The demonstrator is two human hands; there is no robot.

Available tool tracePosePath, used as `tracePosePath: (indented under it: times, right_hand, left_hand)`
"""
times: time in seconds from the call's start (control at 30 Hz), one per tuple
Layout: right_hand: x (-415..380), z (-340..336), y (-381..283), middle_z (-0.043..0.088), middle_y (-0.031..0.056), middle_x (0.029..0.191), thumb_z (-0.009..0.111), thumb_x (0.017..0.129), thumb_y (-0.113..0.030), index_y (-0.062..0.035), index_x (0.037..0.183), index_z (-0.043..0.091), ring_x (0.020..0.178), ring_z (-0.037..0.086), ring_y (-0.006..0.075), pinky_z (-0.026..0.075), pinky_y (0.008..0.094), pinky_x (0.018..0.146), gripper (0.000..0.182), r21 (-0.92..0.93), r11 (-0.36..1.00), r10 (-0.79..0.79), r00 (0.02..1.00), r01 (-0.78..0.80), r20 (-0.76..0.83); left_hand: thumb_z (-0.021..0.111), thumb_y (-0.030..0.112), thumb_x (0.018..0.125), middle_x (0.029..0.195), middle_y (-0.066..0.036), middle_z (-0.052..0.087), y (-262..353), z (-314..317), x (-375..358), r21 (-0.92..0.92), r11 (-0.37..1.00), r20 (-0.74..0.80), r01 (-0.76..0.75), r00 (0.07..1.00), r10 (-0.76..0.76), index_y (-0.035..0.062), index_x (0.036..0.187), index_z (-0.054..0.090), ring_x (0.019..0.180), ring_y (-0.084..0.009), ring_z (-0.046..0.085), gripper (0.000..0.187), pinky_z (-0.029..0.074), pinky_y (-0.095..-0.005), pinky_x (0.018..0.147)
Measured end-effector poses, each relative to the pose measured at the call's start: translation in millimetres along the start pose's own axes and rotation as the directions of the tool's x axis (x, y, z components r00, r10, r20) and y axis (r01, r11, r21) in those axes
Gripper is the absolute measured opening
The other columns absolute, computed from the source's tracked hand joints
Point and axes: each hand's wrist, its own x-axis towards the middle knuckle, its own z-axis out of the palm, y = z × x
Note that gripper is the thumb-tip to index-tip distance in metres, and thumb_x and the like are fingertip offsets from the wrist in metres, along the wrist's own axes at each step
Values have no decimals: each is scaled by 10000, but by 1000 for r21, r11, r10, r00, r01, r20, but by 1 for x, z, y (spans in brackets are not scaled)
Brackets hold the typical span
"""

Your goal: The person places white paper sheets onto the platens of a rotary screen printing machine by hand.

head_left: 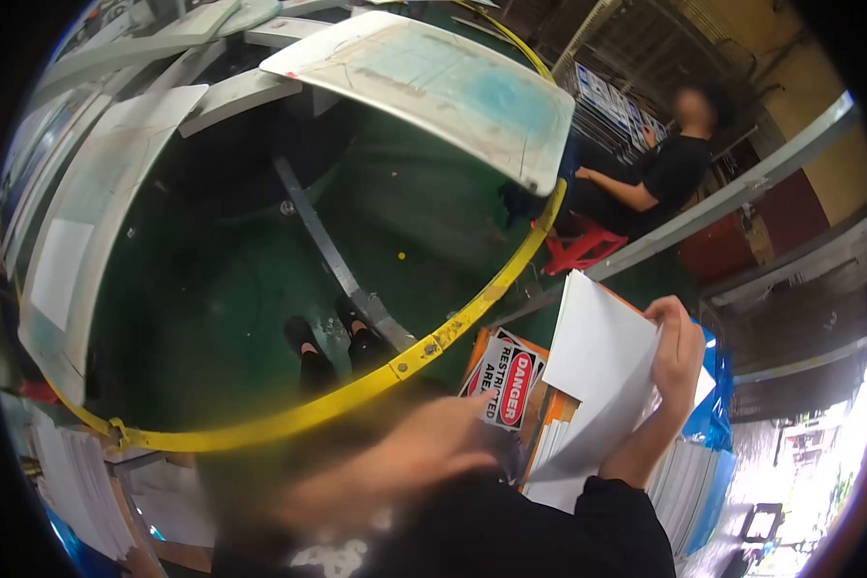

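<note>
My right hand (676, 349) grips the top edge of a white sheet (597, 371) and lifts it off a stack of white boards (689, 482). Beside the stack lies a red, black and white "DANGER RESTRICTED AREA" sign (504, 382) on orange-edged sheets. My left hand (405, 462) is a close blur just left of the sign. Its fingers cannot be made out. Both arms wear black sleeves.
A yellow curved rail (433, 342) rings a green floor (222, 289), where two black shoes (332, 342) stand. White flat panels (433, 82) spread above the ring. A person in black sits on a red stool (580, 248) at upper right. More white sheets (77, 491) lie lower left.
</note>
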Motion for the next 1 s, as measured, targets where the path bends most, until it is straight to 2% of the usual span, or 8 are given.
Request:
tracePosePath:
  times: [0.23, 0.37, 0.47, 0.63, 0.73, 0.8, 0.87, 1.0]
  right_hand:
    - [33, 32, -137, 455, 50, 611, 269, 973, -440, 20, 944, 573, 565, 403, 118, 271, 291, 519, 552, 227, 821, -499, 852, 524, -159]
    - [28, 44, -169, 470, 190, 1197, 304, 833, -712, 3, 1290, 390, 1140, 431, 285, 302, 427, 985, 853, 336, 607, -404, 643, 721, -651]
    - [26, 61, -118, 230, 187, 1440, 412, 835, -666, -15, 1384, 272, 1325, 254, 288, 231, 427, 1065, 862, 234, 922, -112, 790, 310, -603]
    - [34, 151, -56, 423, 171, 1301, 666, 818, -333, 23, 1322, 355, 1218, 396, 262, 295, 366, 1025, 691, 696, 707, 163, 986, -128, 16]
    - [58, 191, -68, 469, 155, 1248, 722, 774, -203, 36, 1300, 373, 1157, 444, 244, 319, 340, 997, 675, 673, 732, 31, 992, -104, 121]
    - [82, 216, -101, 482, 153, 1226, 745, 743, -159, 38, 1291, 382, 1124, 463, 235, 328, 332, 983, 686, 619, 785, -79, 995, 27, 56]
    - [96, 244, -134, 478, 170, 1239, 780, 700, -207, 39, 1283, 395, 1143, 465, 250, 336, 343, 982, 741, 642, 767, -99, 984, -19, 148]
    - [111, 281, -191, 470, 195, 1254, 811, 632, -288, 35, 1280, 404, 1168, 458, 313, 349, 376, 982, 831, 371, 913, -228, 967, 171, 115]
  left_hand:
    - [543, 153, 894, 1023, -203, 601, 25, -2, -15, -435, 899, -214, -41, 975, -60, 80, 1332, 358, 927, -342, 611, 481, 472, -382, 777]
    - [527, 69, 850, 862, -155, 611, -4, -20, -41, -424, 906, -578, -16, 775, -257, 18, 1107, 518, 781, -276, 612, 262, 485, -355, 686]
    - [510, 19, 858, 1024, -119, 569, -9, -53, -57, -552, 834, -673, -19, 601, -432, 5, 1261, 404, 877, -160, 558, 417, 465, -302, 747]
    - [467, -37, 888, 1137, -120, 547, -51, -103, -79, -536, 781, -819, -319, 421, -390, 25, 1389, 150, 919, -118, 548, 596, 455, -275, 791]
    - [528, 8, 870, 1159, -117, 541, -55, -148, -88, -667, 718, -698, -196, 500, -512, 15, 1390, 222, 964, -110, 536, 603, 441, -269, 827]
    - [575, 149, 873, 1237, -213, 505, -59, -188, -102, -448, 838, -709, 311, 447, -545, 26, 1383, 298, 1130, -214, 503, 594, 387, -328, 951]
    - [617, 336, 833, 1325, -263, 411, -123, -207, -126, 65, 895, -882, 442, 445, -156, 23, 1362, 352, 1254, -354, 385, 669, 307, -457, 1023]
    - [562, 580, 780, 1428, -265, 243, -163, -252, -160, 298, 611, -831, 733, 515, -212, 13, 1354, 366, 1344, -488, 19, 830, 83, -650, 1027]
